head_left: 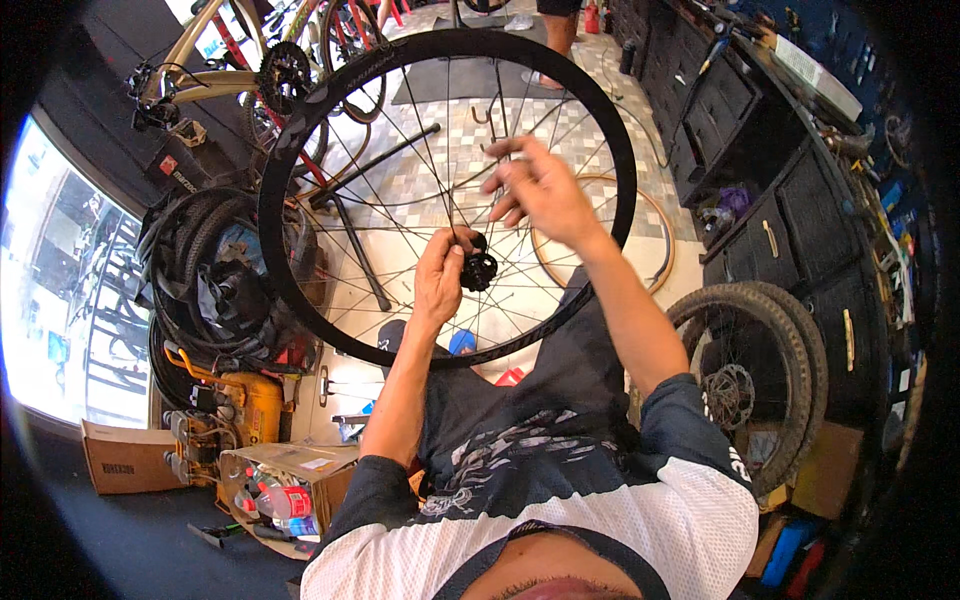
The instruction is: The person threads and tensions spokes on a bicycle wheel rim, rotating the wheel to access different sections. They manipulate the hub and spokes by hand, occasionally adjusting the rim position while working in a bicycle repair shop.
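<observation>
A bicycle wheel with a deep black rim and thin dark spokes, without a tyre, stands tilted in front of my lap. My left hand is closed at its centre, thumb and fingers pinching a spoke beside the black hub. Above and to the right of the hub hovers my right hand, slightly blurred, with its fingers apart. Nothing shows in that hand. It overlaps the spokes in the picture; whether a fingertip touches one I cannot tell.
Mountain bike wheels with tyres lean at the right by dark drawer cabinets. At left lie piled tyres, a yellow compressor and a cardboard box of bottles. Bicycles and a person's leg are farther off.
</observation>
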Tool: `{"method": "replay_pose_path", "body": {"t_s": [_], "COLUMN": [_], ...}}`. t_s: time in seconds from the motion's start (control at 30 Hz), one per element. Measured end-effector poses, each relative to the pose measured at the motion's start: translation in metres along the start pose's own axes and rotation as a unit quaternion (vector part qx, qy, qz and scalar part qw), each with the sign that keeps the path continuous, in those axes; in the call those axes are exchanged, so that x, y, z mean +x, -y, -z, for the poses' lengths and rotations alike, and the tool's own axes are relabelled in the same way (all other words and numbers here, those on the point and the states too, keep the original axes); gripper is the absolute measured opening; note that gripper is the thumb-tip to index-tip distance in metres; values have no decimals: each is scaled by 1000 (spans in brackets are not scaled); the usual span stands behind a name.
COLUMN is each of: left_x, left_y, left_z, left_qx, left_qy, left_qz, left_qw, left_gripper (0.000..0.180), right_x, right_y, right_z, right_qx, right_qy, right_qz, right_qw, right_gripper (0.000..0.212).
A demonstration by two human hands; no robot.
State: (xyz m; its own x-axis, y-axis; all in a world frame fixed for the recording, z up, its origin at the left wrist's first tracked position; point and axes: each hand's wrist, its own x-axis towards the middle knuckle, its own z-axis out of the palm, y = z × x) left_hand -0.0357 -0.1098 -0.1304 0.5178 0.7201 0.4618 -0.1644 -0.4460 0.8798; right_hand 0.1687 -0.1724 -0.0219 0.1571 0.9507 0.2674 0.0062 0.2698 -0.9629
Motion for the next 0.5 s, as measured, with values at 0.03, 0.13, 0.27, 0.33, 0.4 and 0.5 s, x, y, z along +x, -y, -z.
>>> {"method": "replay_pose_path", "body": {"t_s": [0.03, 0.13, 0.27, 0.33, 0.4, 0.5], "left_x": [-1, -4, -5, 0, 8, 44], "left_y": [0, -14, -27, -44, -55, -71], "left_z": [0, 1, 9, 11, 5, 11], "left_qx": [-12, 65, 140, 191, 176, 59], "left_qy": [2, 9, 38, 35, -36, -167], "left_qz": [-1, 4, 0, -8, -62, -73], "left_qw": [1000, 998, 989, 981, 982, 981], "left_gripper": [19, 21, 19, 24, 31, 52], "right_x": [6, 10, 3, 2, -2, -3], "right_y": [-9, -20, -8, -11, -10, -17], "right_z": [-11, -30, -51, -51, -52, -51], "right_qx": [3, 2, -58, -75, -94, -41], "right_qy": [27, 83, 56, 8, -46, -81], "right_qz": [-3, 36, 61, 85, 129, 114], "right_qw": [1000, 996, 995, 994, 986, 989], "right_gripper": [28, 41, 27, 23, 23, 25]}}
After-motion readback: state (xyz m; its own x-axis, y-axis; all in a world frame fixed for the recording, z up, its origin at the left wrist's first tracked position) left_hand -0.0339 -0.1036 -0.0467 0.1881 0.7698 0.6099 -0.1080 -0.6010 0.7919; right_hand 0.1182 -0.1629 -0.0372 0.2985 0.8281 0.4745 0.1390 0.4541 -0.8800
